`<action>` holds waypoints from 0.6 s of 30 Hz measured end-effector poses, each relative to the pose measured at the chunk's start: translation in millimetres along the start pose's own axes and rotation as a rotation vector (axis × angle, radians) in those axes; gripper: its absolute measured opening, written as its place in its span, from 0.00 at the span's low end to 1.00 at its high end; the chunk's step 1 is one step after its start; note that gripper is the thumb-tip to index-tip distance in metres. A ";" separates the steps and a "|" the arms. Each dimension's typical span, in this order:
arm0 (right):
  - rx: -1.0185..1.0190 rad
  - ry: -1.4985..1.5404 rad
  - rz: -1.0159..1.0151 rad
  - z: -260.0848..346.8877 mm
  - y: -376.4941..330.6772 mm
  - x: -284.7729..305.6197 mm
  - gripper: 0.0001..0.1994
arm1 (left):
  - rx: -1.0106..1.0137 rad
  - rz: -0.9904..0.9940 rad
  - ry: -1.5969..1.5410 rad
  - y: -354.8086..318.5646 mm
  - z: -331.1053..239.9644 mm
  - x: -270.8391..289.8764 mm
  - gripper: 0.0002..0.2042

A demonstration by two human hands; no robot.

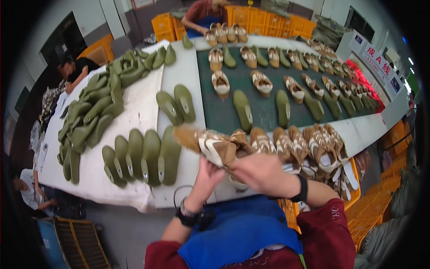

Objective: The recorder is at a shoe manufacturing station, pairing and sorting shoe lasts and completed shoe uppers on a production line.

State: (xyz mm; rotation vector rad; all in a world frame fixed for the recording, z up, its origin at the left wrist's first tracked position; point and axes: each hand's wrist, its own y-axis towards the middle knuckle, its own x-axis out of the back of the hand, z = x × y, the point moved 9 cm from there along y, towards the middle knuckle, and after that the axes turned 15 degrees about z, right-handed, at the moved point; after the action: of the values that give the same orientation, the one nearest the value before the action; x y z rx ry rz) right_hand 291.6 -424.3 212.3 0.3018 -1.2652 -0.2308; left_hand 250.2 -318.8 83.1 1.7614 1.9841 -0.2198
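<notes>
Between both hands I hold a brown and white shoe upper (216, 146) over the near edge of the table, its toe pointing left and blurred. My left hand (208, 179) is closed on its underside. At the heel end, my right hand (265, 172) grips it, with the fingertips partly hidden. Several green shoe lasts (151, 154) stand in a row left of the upper, the nearest right beside its toe. To the right, more brown and white uppers (282, 143) are lined up along the table edge, partly behind my right hand.
A heap of green lasts (96, 105) covers the left part of the white table (141, 96). On the dark green belt (215, 114), uppers and lasts lie in rows. Orange crates (354, 193) stand at my right. A co-worker (204, 18) handles uppers across the table; other people sit at left.
</notes>
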 end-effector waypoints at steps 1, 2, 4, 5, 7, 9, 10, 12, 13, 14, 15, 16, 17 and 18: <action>0.050 -0.003 0.032 17.4 -7.9 -14.4 0.07 | -0.101 -0.024 -0.165 8.5 -6.3 -9.6 0.40; 0.045 0.037 0.086 24.9 -10.9 -24.7 0.06 | -0.072 -0.093 -0.033 11.0 -8.2 -8.8 0.41; 0.007 0.122 0.108 22.4 -15.0 -30.5 0.06 | -0.048 -0.132 0.003 9.0 -6.7 -11.2 0.41; -0.024 0.187 0.127 19.1 -16.9 -33.5 0.07 | -0.042 -0.158 0.039 7.4 -6.5 -10.4 0.42; -0.034 0.178 -0.078 11.6 -22.7 -8.3 0.13 | -0.051 -0.161 0.064 1.8 -6.8 -5.6 0.44; -0.156 0.049 -0.192 -2.9 -27.4 16.9 0.18 | -0.007 -0.184 0.023 -6.3 -7.1 -6.6 0.46; -0.159 0.053 -0.193 -9.6 -25.5 15.8 0.18 | 0.010 -0.155 -0.001 -7.4 -9.2 -10.9 0.48; -0.261 0.231 -0.063 -33.3 -21.9 -5.5 0.23 | -0.021 -0.135 -0.026 -8.6 -15.1 -17.7 0.48; -0.265 0.233 -0.064 -34.6 -23.5 -9.8 0.23 | -0.057 -0.114 -0.054 -8.9 -18.5 -20.6 0.48; -0.268 0.277 -0.087 -36.7 -25.5 -13.3 0.24 | -0.057 -0.121 0.014 -11.0 -18.4 -17.7 0.49; -0.277 0.321 -0.109 -38.7 -28.1 -16.1 0.24 | -0.049 -0.120 0.010 -12.2 -18.9 -15.7 0.49; -0.275 0.341 -0.168 -40.8 -28.6 -13.3 0.23 | 0.022 -0.193 0.530 -15.6 -32.0 -10.8 0.48; -0.283 0.343 -0.166 -42.7 -28.5 -16.8 0.23 | 0.095 -0.257 1.050 -16.5 -44.7 -13.7 0.47; -0.254 0.292 -0.185 -40.4 -26.3 -17.8 0.22 | -0.025 -0.294 1.326 -16.2 -65.9 -30.6 0.38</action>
State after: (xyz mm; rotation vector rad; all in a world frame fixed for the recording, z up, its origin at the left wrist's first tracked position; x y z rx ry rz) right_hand 325.0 -439.1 176.3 0.2242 -0.9081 -0.4834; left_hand 220.5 -321.0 151.3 1.7053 3.0348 1.1726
